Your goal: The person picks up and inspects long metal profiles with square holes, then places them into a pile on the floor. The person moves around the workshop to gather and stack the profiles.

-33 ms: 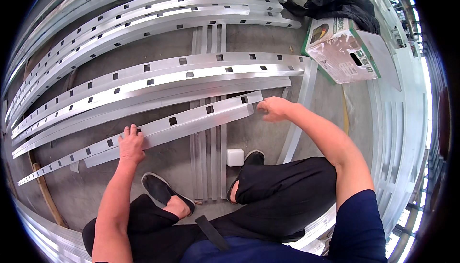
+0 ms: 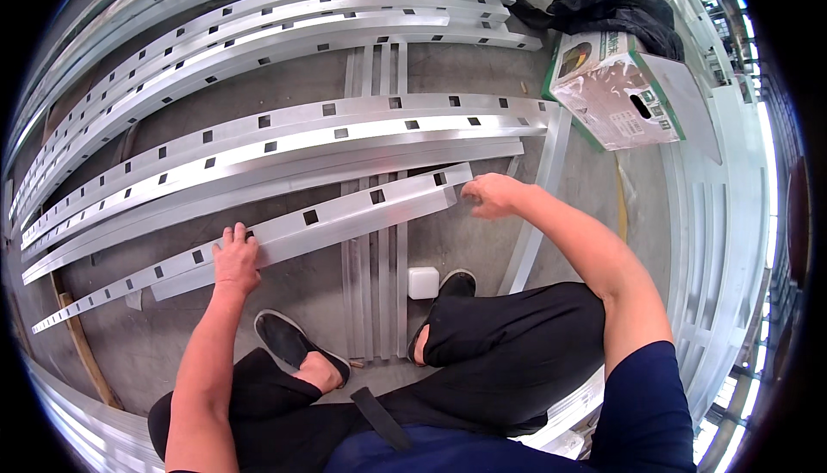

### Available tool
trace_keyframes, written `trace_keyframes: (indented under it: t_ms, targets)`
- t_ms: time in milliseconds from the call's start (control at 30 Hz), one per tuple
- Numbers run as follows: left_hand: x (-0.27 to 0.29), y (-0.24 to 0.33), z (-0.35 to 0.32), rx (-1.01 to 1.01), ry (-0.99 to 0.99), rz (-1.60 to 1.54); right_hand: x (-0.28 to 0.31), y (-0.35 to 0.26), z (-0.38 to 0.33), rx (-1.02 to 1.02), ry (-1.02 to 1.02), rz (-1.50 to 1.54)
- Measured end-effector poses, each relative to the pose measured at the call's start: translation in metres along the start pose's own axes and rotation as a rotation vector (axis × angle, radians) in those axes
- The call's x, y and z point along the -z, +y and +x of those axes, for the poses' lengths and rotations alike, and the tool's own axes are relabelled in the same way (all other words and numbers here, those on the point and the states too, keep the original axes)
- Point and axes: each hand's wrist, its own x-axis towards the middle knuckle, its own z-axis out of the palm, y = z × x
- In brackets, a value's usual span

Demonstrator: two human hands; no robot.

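A silvery slotted rail (image 2: pixel 345 208) slants across the centre of the frame, from the lower left up to the middle. The left hand (image 2: pixel 236 259) lies across it left of centre, fingers bent over the far edge; its underside is hidden, so I cannot tell how firm that grip is. The right hand (image 2: pixel 493 196) is at the rail's right end, fingers curled; I cannot tell whether its grip is clenched on the metal or merely beside it.

Beneath the rail, thin metal bars (image 2: pixel 401 301) run up the frame over the grey floor (image 2: pixel 469 236). A small white case (image 2: pixel 423 283) sits right of them, near a dark shoe. More slotted rails (image 2: pixel 362 108) stretch above. At upper right, a black bag (image 2: pixel 612 12) drapes over a cardboard box (image 2: pixel 603 102).
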Motion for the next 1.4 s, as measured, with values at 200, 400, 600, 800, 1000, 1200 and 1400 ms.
trace_keyframes:
  t_ms: [200, 400, 600, 800, 1000, 1200, 1400]
  targets:
    - [0.003, 0.002, 0.001, 0.010, -0.016, 0.003, 0.001, -0.002, -0.001, 0.009, 0.013, 0.015]
    - [0.000, 0.000, 0.004, 0.012, -0.050, 0.061, 0.002, -0.008, -0.002, 0.013, -0.028, -0.006]
    - [0.008, 0.004, 0.003, 0.016, -0.034, 0.073, -0.001, -0.022, 0.005, 0.004, -0.100, -0.023]
    - [-0.035, -0.013, 0.013, 0.040, 0.069, -0.055, -0.028, -0.018, 0.028, 0.214, -0.017, -0.115]
    - [-0.019, 0.000, 0.010, 0.063, 0.074, 0.138, -0.028, -0.027, 0.014, 0.052, -0.136, -0.094]
    - [-0.018, 0.004, 0.010, 0.081, -0.025, 0.154, -0.022, -0.019, 0.020, 0.071, -0.247, -0.009]
    - [-0.016, 0.003, 0.012, 0.048, -0.022, 0.167, -0.023, -0.017, 0.025, 0.036, -0.285, 0.062]
